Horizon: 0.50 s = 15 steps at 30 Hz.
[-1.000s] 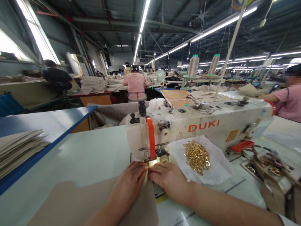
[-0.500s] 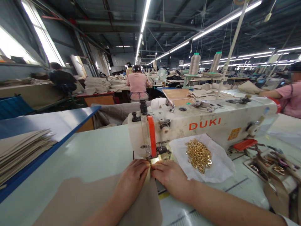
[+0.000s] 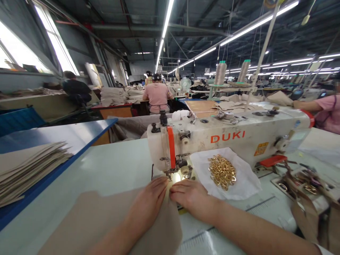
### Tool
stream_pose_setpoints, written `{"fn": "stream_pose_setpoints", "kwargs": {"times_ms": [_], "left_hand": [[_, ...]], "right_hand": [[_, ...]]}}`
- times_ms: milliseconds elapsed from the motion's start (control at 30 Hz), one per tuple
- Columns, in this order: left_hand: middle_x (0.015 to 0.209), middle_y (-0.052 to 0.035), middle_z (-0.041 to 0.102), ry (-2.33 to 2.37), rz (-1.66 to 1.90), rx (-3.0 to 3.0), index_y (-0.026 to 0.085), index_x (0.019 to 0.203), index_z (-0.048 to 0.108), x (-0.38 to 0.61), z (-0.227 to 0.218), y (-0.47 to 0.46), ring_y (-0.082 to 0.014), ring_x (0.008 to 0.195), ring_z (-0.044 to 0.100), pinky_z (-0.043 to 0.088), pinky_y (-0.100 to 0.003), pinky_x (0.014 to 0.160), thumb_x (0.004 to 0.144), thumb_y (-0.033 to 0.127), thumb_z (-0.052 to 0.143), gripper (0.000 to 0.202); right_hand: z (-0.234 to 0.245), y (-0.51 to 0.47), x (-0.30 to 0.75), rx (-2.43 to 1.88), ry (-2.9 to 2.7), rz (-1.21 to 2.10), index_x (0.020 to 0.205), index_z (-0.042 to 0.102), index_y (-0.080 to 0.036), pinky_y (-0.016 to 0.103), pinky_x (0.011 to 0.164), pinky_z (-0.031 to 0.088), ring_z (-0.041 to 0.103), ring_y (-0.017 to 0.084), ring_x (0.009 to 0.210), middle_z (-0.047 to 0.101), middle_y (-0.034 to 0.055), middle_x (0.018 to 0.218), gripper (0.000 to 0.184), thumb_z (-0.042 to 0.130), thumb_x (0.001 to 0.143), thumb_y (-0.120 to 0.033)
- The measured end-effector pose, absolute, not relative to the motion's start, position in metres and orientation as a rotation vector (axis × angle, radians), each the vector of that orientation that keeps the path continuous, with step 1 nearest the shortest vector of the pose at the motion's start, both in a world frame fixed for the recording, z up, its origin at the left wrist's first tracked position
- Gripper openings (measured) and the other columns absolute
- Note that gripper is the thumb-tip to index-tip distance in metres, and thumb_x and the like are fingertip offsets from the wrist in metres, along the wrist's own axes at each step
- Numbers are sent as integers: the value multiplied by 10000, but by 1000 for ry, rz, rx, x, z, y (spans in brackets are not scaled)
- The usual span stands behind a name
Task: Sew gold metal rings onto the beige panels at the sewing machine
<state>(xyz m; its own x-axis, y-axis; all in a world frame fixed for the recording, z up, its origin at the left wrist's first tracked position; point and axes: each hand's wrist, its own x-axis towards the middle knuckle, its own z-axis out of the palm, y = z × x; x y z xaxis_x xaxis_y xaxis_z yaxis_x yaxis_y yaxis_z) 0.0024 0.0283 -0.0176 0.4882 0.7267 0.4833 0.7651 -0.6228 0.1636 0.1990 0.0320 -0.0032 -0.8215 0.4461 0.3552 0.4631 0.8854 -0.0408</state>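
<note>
A large beige fabric piece (image 3: 101,216) lies on the pale sewing table, its edge running up to the needle area of a white DUKI sewing machine (image 3: 228,136). My left hand (image 3: 148,200) rests over this fabric just left of the needle, fingers together and closed on its edge. Close by on the right, my right hand (image 3: 190,194) pinches the same edge, thumb and fingers pressed together. Both sets of fingertips nearly meet in front of the lit presser foot (image 3: 169,173). Whatever lies beneath the fingertips is hidden.
Gold metal rings (image 3: 222,171) are heaped on a white cloth (image 3: 248,184) right of the needle. Beige straps (image 3: 305,216) and a parts tray stand far right. Stacked beige panels (image 3: 34,170) lie on the blue-edged table at left. Co-workers sit ahead and at right.
The fabric edge and both hands have shifted slightly forward toward the machine. The camera view has turned a little. Both hands keep their grip.
</note>
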Motion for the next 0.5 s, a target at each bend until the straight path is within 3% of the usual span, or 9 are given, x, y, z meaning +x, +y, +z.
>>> {"fn": "stream_pose_setpoints", "kwargs": {"times_ms": [500], "left_hand": [[1151,-95,715,-1340,-719,-2685,155,1084,686,0,-15,35,-222,1065,664,521,-368,981,932,233,365,364]], "right_hand": [[2,39,192,-769,-2761,-48,935,663,-103,270,957,469,631,188,1033,708,95,1034,99,576,887,-101]]}}
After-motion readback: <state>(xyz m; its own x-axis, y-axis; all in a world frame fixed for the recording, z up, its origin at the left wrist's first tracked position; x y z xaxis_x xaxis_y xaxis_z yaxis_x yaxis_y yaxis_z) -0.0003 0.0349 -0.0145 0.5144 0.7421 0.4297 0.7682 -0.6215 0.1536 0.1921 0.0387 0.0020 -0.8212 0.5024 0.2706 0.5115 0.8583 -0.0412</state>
